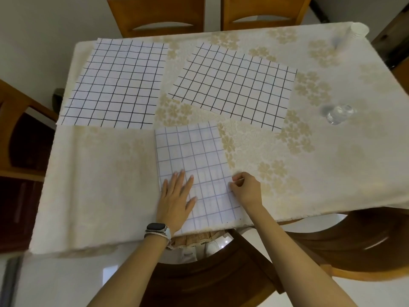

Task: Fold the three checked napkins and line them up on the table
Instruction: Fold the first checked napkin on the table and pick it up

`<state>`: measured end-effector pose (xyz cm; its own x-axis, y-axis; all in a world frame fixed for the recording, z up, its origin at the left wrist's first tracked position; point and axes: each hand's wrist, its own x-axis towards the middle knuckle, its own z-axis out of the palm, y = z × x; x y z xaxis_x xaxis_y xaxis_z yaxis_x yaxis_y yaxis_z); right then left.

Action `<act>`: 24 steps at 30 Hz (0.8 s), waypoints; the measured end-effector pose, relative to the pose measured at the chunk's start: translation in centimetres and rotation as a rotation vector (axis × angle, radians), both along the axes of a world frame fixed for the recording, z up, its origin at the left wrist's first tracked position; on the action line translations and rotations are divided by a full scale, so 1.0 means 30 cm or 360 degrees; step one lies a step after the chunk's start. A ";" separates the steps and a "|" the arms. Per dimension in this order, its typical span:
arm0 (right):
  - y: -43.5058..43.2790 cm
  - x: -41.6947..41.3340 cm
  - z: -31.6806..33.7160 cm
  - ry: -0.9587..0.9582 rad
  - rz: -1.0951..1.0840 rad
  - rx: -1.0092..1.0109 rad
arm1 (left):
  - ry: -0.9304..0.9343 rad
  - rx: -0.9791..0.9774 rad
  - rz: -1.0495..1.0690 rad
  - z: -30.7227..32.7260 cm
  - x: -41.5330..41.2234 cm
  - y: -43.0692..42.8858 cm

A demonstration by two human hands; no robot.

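Note:
Three white napkins with dark check lines lie on the table (99, 173). One flat napkin (115, 85) is at the far left. A second flat napkin (234, 87) lies slanted at the far middle. The third napkin (194, 156) is folded into a narrow rectangle near the front edge, paler side up. My left hand (177, 196) presses flat on its near left part, fingers straight. My right hand (245, 188) pinches its right edge with curled fingers.
A clear drinking glass (337, 114) stands at the right on the cream flowered tablecloth. A stack of white paper cups (354, 33) sits at the far right corner. Wooden chairs (159, 14) surround the table, one (221, 273) directly below my arms.

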<state>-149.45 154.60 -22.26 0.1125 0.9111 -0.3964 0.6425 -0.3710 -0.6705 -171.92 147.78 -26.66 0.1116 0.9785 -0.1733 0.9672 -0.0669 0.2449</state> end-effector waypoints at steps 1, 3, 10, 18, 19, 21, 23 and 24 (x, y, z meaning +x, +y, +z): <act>0.001 -0.001 -0.002 0.0001 0.0005 0.0011 | -0.0003 -0.0010 0.0011 -0.009 -0.003 -0.005; 0.002 -0.003 -0.007 0.0003 0.0004 0.0017 | -0.0011 -0.0005 0.0045 -0.022 -0.003 -0.014; -0.004 -0.001 -0.013 0.0008 0.0015 0.0031 | 0.0016 0.0035 0.0052 -0.039 -0.006 -0.034; -0.007 -0.013 -0.016 -0.0079 0.0128 0.0141 | 0.0020 0.0065 0.0014 -0.050 -0.022 -0.039; -0.003 -0.023 -0.015 -0.0161 0.0200 0.0267 | 0.0002 0.0077 0.0015 -0.046 -0.023 -0.039; 0.012 -0.055 -0.013 -0.0251 0.0406 0.0595 | -0.0020 0.0113 0.0030 -0.033 -0.027 -0.034; 0.039 -0.104 -0.016 -0.0256 0.0658 0.0839 | -0.0031 0.0172 0.0103 -0.022 -0.042 -0.021; 0.057 -0.134 -0.024 -0.0265 0.0783 0.0920 | -0.0040 0.0201 0.0163 -0.017 -0.056 -0.009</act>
<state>-153.46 156.30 -22.96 -0.3420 0.9287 0.1436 0.7521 0.3621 -0.5507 -173.59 147.50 -27.18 0.0126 0.9988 -0.0466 0.9643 0.0002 0.2648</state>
